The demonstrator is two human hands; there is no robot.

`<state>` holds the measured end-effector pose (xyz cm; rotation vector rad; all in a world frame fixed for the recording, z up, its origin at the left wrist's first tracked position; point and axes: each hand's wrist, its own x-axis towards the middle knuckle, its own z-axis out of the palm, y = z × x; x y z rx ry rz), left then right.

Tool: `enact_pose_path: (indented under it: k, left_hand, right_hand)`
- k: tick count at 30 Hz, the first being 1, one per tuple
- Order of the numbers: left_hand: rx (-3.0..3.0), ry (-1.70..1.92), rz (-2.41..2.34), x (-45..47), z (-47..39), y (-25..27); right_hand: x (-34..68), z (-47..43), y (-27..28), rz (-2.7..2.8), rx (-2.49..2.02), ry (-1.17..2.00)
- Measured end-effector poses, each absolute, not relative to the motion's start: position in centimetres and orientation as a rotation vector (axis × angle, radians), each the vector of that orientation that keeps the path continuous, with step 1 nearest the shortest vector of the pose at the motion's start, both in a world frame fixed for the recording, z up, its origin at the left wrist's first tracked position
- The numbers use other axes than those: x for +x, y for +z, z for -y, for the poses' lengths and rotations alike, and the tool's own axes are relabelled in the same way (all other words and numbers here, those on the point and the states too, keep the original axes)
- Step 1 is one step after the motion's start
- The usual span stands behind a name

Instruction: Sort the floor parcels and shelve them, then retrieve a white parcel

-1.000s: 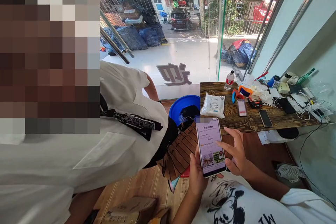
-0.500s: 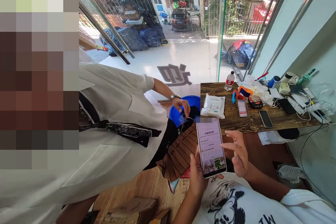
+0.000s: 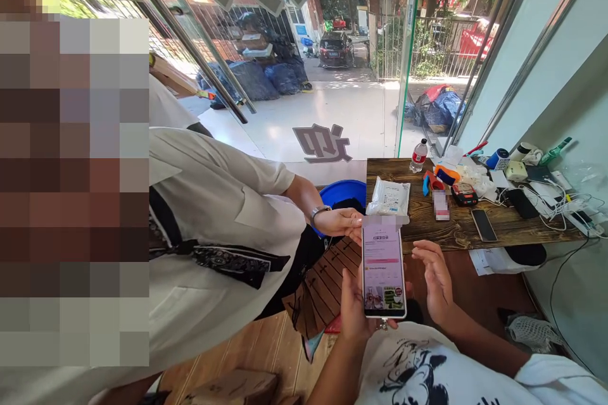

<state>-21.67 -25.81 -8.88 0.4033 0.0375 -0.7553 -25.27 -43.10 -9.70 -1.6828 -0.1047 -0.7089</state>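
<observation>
Co-worker, far left: pale shirt [image 3: 213, 177], dark patterned scarf [image 3: 237, 259] hanging across it.
Floor: cardboard box [image 3: 232, 389], cut off by the lower edge of view.
Striped bag [image 3: 320, 291]: brown with dark lines, below the co-worker's hand [image 3: 339, 221].
Co-worker's hand: watch [image 3: 320, 210] at the wrist; fingers reach the upper left edge of the white-edged phone [image 3: 382, 266]; contact cannot be told.
Blue tub [image 3: 349, 190]: behind that hand, beside the table, partly hidden.
Person's left hand [image 3: 354, 310]: closed around the lower part of the white-edged phone, thumb along its left side, other fingers mostly hidden behind it.
White-edged phone: between the person's two hands, just before the table's near edge; screen lit, toward the wearer; top strip blurred.
Wooden table [image 3: 418, 228]: white parcel [image 3: 389, 196] at its left end, red-labelled bottle [image 3: 418, 156] behind and to the right.
Person's right hand [image 3: 437, 285]: fingers loosely spread, holding nothing visible, apart from the white-edged phone.
Table, farther right: dark phone [image 3: 484, 225] lying flat; tangled white cables [image 3: 551, 215] beyond.
</observation>
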Motion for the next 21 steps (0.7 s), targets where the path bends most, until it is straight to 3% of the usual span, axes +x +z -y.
enact_pose_path:
  k: [12, 16, 21]
  left_hand:
    - [0.499, -0.851, 0.186, -15.5, 24.5, -8.1]
    - [0.671, -0.657, 0.012, -14.2, 23.9, -8.3]
    - [0.856, -0.163, -0.248, -15.2, 21.0, -12.3]
  right_hand:
    - [-25.3, 42.1, -11.3, -0.022, -1.633, -0.672]
    - [-25.3, 41.7, -11.6, -0.060, -1.590, -0.684]
    - [-25.2, 41.4, -13.3, -0.109, -1.565, -0.684]
